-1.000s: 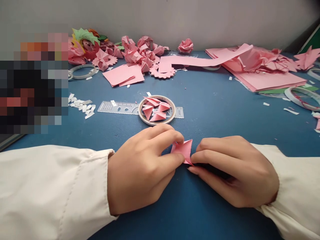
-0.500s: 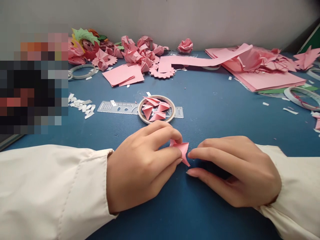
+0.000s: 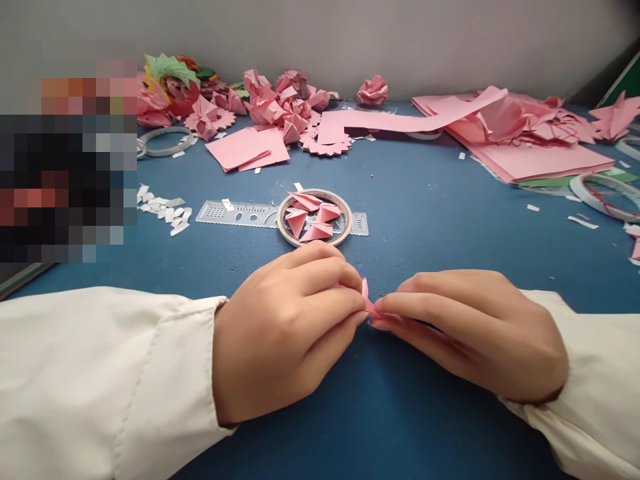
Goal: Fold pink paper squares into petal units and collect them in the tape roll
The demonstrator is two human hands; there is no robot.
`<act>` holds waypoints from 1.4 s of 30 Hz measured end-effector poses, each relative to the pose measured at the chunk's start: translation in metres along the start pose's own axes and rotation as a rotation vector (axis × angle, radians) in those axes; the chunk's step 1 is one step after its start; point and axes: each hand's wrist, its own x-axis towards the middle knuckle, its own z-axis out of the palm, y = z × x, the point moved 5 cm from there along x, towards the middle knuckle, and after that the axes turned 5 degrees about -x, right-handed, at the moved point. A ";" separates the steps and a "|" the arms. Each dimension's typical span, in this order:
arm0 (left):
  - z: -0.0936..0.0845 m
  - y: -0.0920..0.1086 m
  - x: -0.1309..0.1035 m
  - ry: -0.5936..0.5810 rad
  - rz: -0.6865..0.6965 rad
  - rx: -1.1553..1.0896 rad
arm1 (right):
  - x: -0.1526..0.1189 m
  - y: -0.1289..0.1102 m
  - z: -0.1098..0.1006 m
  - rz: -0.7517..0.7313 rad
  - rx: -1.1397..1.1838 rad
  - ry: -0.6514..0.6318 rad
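A small folded piece of pink paper (image 3: 369,303) is pinched between both hands just above the blue table (image 3: 400,247). My left hand (image 3: 295,327) closes on its left side, and the fingers hide much of it. Thumb and fingertips of my right hand (image 3: 465,327) are closed on its right corner. Just beyond my left knuckles lies a roll of tape (image 3: 349,230), its ring holding several folded pink pieces (image 3: 317,231). Under the roll runs a clear plastic ruler (image 3: 230,215).
Cut white scraps (image 3: 170,212) lie to the left. Behind are crumpled pink paper flowers (image 3: 280,100), folded pink sheets (image 3: 250,148) and a long pink strip (image 3: 390,121). A pink paper stack (image 3: 545,160) and another tape roll (image 3: 583,190) sit at the right.
My right thumb and fingers have come together and gripped the pink paper's right corner, which was free before. The paper's visible part looks narrower now. My left hand has barely moved.
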 end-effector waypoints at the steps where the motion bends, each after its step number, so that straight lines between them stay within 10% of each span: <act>1: 0.000 0.000 0.000 -0.001 0.002 0.002 | 0.000 0.001 0.000 -0.008 0.002 -0.003; 42: 0.003 0.001 -0.004 -0.076 0.066 0.025 | 0.014 0.000 -0.004 0.206 0.131 0.032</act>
